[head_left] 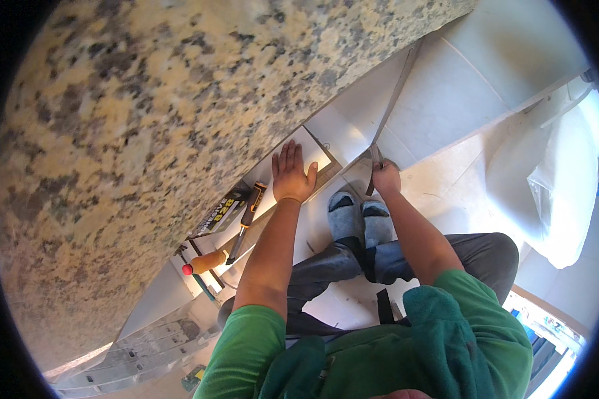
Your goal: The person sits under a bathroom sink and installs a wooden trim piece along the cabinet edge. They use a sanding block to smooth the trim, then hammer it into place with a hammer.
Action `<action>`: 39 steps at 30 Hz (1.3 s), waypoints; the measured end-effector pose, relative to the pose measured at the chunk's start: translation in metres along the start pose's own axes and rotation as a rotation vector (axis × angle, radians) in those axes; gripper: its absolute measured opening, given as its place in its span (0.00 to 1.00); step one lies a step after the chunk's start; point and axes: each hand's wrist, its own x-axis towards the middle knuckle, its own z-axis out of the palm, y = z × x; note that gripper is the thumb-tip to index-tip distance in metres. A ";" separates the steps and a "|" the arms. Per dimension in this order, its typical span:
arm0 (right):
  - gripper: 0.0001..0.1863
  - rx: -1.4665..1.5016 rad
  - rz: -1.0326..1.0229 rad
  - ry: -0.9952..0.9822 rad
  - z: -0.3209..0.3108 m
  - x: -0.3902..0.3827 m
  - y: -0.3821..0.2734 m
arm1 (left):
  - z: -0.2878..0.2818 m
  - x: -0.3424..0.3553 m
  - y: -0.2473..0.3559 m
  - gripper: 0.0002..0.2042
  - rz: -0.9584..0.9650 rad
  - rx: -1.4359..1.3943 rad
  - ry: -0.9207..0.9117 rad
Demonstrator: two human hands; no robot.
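Observation:
My left hand [293, 174] lies flat, fingers stretched out, on a white board [320, 157] beneath the overhanging speckled stone countertop [180, 86]. To its right, my right hand [385, 178] is closed around the lower part of a thin brown strip [374, 156]. That strip appears to run up along the edge of the pale panels. Close by my left wrist is a chisel-like hand tool [251, 207] with an orange and black handle and a metal shaft. A black box [218, 214] with yellow print sits beside it, partly under the counter.
An orange bottle [209, 262] with a red cap lies past the tool's end. My slippered feet [346, 216] are on the floor below my hands. White plastic sheeting [566, 193] hangs at the right. Large pale tiled panels [459, 86] stand at the upper right.

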 end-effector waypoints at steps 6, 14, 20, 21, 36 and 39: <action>0.14 -0.212 -0.163 -0.013 -0.033 -0.013 0.001 | -0.004 0.003 0.005 0.36 0.005 -0.012 0.009; 0.16 -0.079 -0.053 -0.032 -0.016 -0.010 0.024 | -0.004 0.006 0.008 0.37 0.012 -0.019 -0.005; 0.14 0.174 -0.025 0.053 -0.001 -0.012 0.047 | -0.001 0.005 0.007 0.36 0.034 -0.037 0.057; 0.12 0.425 0.038 -0.042 -0.001 -0.014 0.040 | 0.000 0.003 0.005 0.36 0.025 -0.034 0.045; 0.05 1.269 0.227 -0.193 0.034 0.022 -0.006 | -0.005 0.004 0.006 0.37 0.002 -0.027 -0.002; 0.04 1.196 0.227 -0.110 0.038 0.024 -0.014 | -0.003 0.002 0.002 0.37 -0.006 -0.012 -0.008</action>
